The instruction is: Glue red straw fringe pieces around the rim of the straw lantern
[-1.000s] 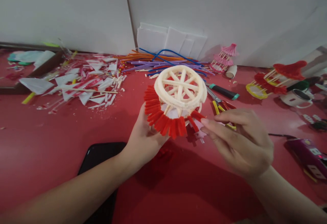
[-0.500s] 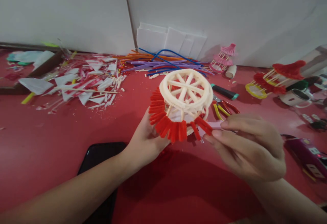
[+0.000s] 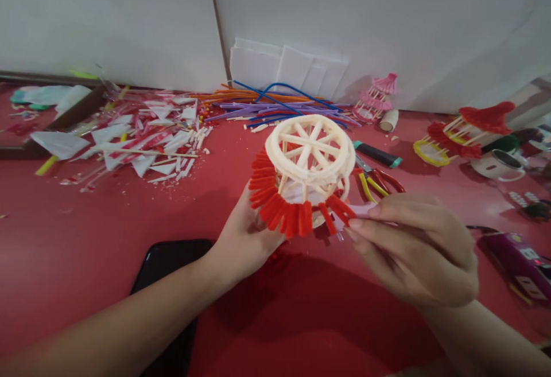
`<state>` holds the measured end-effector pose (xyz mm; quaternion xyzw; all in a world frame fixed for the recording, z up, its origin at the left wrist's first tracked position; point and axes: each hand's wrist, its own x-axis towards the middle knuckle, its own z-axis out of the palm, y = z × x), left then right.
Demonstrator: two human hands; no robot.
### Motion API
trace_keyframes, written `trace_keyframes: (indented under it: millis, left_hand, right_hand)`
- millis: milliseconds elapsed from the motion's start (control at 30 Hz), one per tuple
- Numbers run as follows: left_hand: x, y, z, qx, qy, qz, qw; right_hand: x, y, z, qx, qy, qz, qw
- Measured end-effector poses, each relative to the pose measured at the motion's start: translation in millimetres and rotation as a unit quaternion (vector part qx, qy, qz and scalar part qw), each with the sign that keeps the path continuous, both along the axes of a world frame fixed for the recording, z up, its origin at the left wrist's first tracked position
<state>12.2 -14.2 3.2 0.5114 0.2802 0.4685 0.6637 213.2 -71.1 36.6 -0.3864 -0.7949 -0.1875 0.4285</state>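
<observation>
My left hand [image 3: 247, 236] is wrapped round the underside and left of a small round tower model [image 3: 307, 187]. The model has a cream fuzzy wheel-shaped top with spokes, thin sticks below, and a fringe of short red pipe-cleaner pieces [image 3: 297, 219]. Behind the model, part of this hand's fingers is hidden. My right hand [image 3: 426, 245] is at the model's right side, its fingers closed on a thin pale pink strip-like piece [image 3: 360, 212] whose kind I cannot make out. Its fingertips are right by the end of a red piece at the fringe's right edge.
Orange, purple and blue pipe cleaners [image 3: 279, 107] lie at the back. Scraps [image 3: 146, 136] spread at left. Pliers [image 3: 372, 185], a cutter [image 3: 379, 154], a mug [image 3: 499, 164] and two towers, pink [image 3: 374, 98] and red [image 3: 469, 130], stand right. A phone [image 3: 167, 285] lies by my left forearm.
The tower model has shifted very slightly left, and my right hand with it. Both hands keep the same hold.
</observation>
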Motion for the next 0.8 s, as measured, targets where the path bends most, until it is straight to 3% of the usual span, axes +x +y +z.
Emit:
trace_keyframes:
  millis: [600,700,800]
  left_hand:
    - [-1.0,0.7,1.9,0.003,0.014,-0.003,1.0]
    - [-1.3,1.0,0.8,0.013,0.015,0.014,1.0]
    - [1.0,1.9,0.3,0.026,0.017,0.071,0.997]
  right_hand:
    - [0.6,-1.9,3.5,-0.03,-0.021,-0.008,0.999]
    - [-0.1,-1.1,4.3,-0.027,-0.019,-0.015,0.999]
    - [2.0,4.2,1.0,-0.018,-0.009,-0.036,0.999]
